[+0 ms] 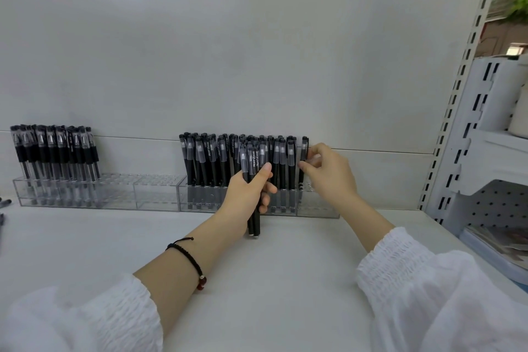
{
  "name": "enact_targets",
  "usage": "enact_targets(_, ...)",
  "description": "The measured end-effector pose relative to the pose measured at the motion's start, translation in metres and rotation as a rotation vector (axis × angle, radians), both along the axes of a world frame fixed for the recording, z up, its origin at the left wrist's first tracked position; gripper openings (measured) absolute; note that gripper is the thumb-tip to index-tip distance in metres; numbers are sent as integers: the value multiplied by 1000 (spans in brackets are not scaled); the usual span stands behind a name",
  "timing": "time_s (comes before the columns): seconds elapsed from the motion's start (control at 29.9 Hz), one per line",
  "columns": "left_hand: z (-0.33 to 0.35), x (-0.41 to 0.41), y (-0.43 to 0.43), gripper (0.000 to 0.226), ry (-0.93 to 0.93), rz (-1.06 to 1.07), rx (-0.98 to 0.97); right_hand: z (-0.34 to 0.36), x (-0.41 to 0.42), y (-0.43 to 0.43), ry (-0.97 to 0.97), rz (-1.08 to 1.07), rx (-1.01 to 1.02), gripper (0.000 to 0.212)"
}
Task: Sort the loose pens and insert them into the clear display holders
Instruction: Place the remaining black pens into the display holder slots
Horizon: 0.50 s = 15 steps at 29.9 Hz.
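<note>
My left hand (245, 194), at frame centre, grips a bundle of black pens (254, 227). My right hand (328, 174) pinches one pen (303, 151) standing at the clear holder's (317, 210) right end.

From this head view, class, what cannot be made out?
Head view only.
Count in the bundle the left hand grips: fingers overlap it.
Whether the pen in the right hand is seated in the holder: too small.
Dark items at the left edge: cut off.

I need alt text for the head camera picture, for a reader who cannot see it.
A person's right hand pinches one black pen at the right end of a clear holder crowded with pens, while the left hand grips a bundle of pens. A second holder at left is partly filled.
</note>
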<state>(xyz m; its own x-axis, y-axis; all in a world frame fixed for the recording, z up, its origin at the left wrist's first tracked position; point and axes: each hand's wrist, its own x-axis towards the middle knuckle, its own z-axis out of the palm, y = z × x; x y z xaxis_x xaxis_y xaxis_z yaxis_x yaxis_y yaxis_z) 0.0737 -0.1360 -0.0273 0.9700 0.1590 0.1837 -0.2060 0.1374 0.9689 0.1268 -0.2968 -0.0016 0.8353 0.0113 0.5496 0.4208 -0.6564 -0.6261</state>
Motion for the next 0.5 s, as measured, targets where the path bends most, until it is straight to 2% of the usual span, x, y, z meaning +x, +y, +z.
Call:
enact_targets(0.13, 0, -1, 0, 32, 9, -3, 2, 1, -1, -1, 57, -18, -67, 9)
enact_targets(0.3, -1, 0, -2, 33, -24, -64, 19, 9, -14, 1, -83, -18, 85, 3)
enact_targets(0.4, -2, -1, -4, 53, -71, -124, 82, 17, -24, 5, -127, 146, 112, 20)
enact_targets(0.47, -4, -2, -5, 70, -72, -182, 70, 18, -32, 10, -93, 244, 116, 25)
enact_targets(0.5, -4, -2, -4, 70, -77, -208, 59, 18, -34, 12, -58, 289, 116, 26)
